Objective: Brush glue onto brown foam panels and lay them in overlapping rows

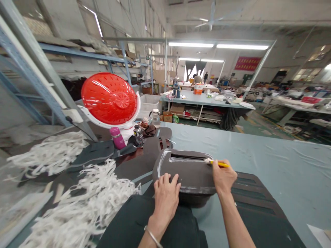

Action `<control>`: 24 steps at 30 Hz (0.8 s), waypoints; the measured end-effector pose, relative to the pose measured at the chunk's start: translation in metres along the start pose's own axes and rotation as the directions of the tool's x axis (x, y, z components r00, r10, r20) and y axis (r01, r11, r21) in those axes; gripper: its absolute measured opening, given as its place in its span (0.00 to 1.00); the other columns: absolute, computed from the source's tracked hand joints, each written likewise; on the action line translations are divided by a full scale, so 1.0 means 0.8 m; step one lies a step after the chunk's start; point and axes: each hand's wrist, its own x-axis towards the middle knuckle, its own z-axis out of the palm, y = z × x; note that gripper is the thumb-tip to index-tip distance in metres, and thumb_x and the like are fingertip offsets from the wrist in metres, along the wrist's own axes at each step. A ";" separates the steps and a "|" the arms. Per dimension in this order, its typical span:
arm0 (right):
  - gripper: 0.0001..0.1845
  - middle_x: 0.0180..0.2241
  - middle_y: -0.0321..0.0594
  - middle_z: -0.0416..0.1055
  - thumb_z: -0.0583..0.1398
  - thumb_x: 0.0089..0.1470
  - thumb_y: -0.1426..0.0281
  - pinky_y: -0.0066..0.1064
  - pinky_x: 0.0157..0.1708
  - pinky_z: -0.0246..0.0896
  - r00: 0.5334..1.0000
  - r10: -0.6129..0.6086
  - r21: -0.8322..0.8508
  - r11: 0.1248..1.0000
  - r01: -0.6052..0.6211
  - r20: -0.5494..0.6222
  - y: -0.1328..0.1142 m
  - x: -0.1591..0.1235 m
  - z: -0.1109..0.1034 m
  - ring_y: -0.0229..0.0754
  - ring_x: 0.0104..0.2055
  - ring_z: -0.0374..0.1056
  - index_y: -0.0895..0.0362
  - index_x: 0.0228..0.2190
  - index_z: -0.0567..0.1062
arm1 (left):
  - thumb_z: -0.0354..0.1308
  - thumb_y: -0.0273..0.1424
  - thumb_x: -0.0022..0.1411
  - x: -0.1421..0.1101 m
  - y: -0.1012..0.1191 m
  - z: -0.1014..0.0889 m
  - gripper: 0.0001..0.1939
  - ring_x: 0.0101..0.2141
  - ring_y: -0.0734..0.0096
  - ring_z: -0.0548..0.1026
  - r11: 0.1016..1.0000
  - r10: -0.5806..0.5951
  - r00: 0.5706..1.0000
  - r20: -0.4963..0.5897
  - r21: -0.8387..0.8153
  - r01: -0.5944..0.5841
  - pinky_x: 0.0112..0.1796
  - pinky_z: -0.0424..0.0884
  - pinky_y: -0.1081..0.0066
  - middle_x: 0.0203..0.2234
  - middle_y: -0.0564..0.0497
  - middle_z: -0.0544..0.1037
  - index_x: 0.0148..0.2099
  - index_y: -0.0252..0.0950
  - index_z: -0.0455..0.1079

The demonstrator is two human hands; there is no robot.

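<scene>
Two hands are being kept well apart: the left hand, with one bracelet being worn at its wrist, is being laid with fingers spread on the near left part of one dark grey panel, while one yellow brush is being gripped in the closed fingers of the right hand. The whitish tip of the brush is being held at the right end of one long slot in the panel, which is being supported above the near side of the table.

To the left, two heaps of white strips are being seen, a farther heap and a nearer heap. Behind these, one red slotted disc is being carried in a white rim, and three bottles are being counted: one purple bottle, one dark-capped bottle and one white-lidded bottle. The left side is being crowded by these things, and the near side is being taken up by dark green fabric.

To the right, one flat slotted piece is being passed over by the right forearm. Open room is being left beyond the panel, where the table's bare surface is being bounded by its far edge.
</scene>
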 end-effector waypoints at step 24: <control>0.22 0.33 0.42 0.75 0.48 0.57 0.56 0.32 0.37 0.60 0.973 0.067 0.098 0.991 -0.091 0.220 0.097 0.006 -0.058 0.44 0.34 0.71 0.54 0.45 0.72 | 0.50 0.29 0.61 0.060 0.114 0.043 0.08 0.39 0.69 0.69 0.832 -0.024 0.990 0.140 -0.547 0.098 0.44 0.64 0.68 0.37 0.47 0.71 0.40 0.36 0.69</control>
